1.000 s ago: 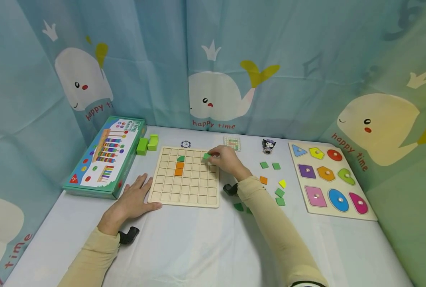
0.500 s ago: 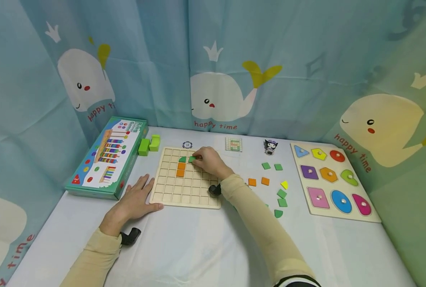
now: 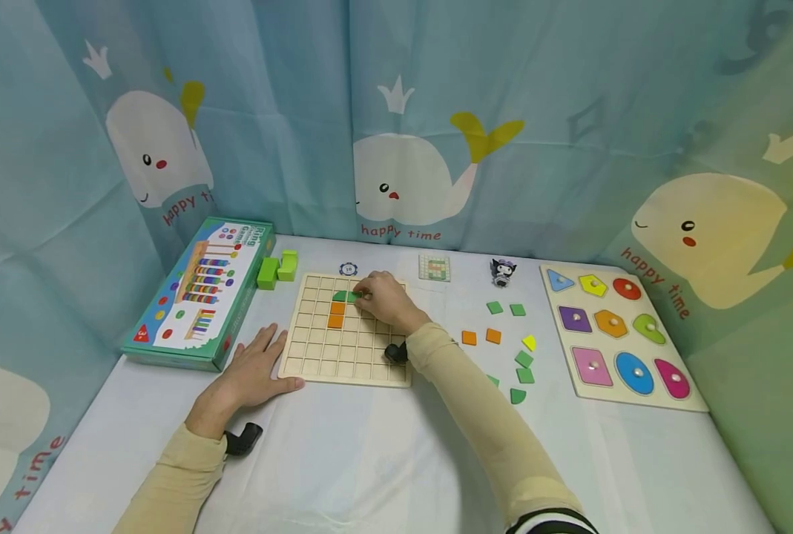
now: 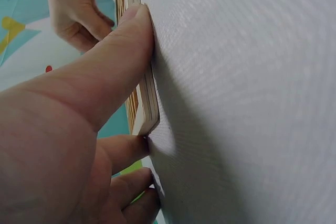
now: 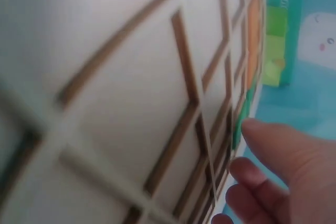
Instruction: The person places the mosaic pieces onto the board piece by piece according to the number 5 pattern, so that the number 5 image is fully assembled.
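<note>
Fingertips of the right hand pinch a small green square tile and set it into a cell in the upper rows of the pale wooden grid board. The tile lies at the fingertips, on the side toward the left hand, touching a green quarter-round tile. Two orange square tiles sit stacked in the cells just nearer the person than that piece. In the right wrist view the fingertips meet the green edge at the board's recessed cells; that view is blurred.

The left hand lies flat on the white tablecloth, fingers spread. Its thumb presses against the near left edge of the board.

Beyond the left hand lies a green cardboard game box printed with rows of coloured rings; its title is too small to read. Two lime green blocks stand between the box and the board.

Outward of the right forearm, loose green, orange and yellow tiles lie scattered on the cloth. Further outward rests a wooden shape puzzle board with coloured knobbed pieces. Beyond the right hand are a small printed pattern card and a small black and white figurine.

The blue whale-print curtain behind carries the red words "happy time".
</note>
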Demonstrator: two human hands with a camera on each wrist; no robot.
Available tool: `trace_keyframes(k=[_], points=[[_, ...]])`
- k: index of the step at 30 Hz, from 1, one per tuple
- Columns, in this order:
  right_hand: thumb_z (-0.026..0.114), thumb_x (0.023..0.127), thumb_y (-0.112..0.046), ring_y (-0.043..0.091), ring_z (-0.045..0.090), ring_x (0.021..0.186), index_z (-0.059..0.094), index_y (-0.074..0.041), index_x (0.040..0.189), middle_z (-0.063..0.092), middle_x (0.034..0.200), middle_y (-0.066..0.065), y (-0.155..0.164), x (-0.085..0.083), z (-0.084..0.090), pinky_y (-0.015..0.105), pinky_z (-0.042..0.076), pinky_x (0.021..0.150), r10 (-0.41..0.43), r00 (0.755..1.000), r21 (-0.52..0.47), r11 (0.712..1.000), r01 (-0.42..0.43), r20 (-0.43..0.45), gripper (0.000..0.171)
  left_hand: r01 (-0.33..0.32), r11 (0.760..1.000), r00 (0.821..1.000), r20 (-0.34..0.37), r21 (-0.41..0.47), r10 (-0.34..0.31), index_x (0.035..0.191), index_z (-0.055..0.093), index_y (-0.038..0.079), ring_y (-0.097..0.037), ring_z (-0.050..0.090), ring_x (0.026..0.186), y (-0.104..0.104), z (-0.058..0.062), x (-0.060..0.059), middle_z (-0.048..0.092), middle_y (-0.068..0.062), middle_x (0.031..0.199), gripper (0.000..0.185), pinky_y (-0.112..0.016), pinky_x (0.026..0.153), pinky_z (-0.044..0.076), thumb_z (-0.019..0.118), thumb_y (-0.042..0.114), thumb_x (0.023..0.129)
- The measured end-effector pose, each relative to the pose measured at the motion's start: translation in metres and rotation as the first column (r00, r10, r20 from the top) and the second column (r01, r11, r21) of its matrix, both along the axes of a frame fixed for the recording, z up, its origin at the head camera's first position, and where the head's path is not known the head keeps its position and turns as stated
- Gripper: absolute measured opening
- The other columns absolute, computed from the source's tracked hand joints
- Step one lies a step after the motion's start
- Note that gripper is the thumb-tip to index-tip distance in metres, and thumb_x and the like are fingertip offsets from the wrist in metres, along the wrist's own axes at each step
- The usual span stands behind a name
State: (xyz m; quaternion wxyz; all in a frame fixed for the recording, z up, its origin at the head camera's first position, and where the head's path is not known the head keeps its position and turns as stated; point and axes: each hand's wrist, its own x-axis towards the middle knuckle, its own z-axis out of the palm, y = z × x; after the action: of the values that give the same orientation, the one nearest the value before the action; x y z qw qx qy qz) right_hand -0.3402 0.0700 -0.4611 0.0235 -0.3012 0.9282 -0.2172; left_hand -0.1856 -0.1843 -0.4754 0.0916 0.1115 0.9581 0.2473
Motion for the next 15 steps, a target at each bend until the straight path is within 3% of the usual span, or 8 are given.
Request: trace_keyframes(k=[6,15], points=[[0.068,0.094,-0.014,0.022,0.057,0.097,0.072,-0.003,0.113,0.067,0.104,0.007,0.030,0.003,0.006,0.036,0.046,0.087,-0.023,1.000,-0.030,0.999,0.023,0.007,0.023,0.002,1.000,1.000,0.008,-0.006,-0.002,0.148,0.029,-0.010,-0.046,0.013,0.142,0.001,0.000,-0.001,0.017,-0.030,0.155,0.095,-0.068,0.107,0.011,0.072,0.046,0.085],[0.067,0.092,-0.011,0.030,0.056,0.100,0.072,-0.001,0.112,0.067,0.103,0.012,0.103,0.004,0.001,0.044,0.046,0.086,-0.126,0.992,-0.068,0.990,0.124,-0.018,0.022,0.003,1.000,1.000,0.006,-0.011,-0.003,0.148,0.029,-0.010,-0.047,0.013,0.142,0.001,0.001,0.001,0.017,-0.031,0.155,0.095,-0.068,0.107,0.012,0.072,0.047,0.085]])
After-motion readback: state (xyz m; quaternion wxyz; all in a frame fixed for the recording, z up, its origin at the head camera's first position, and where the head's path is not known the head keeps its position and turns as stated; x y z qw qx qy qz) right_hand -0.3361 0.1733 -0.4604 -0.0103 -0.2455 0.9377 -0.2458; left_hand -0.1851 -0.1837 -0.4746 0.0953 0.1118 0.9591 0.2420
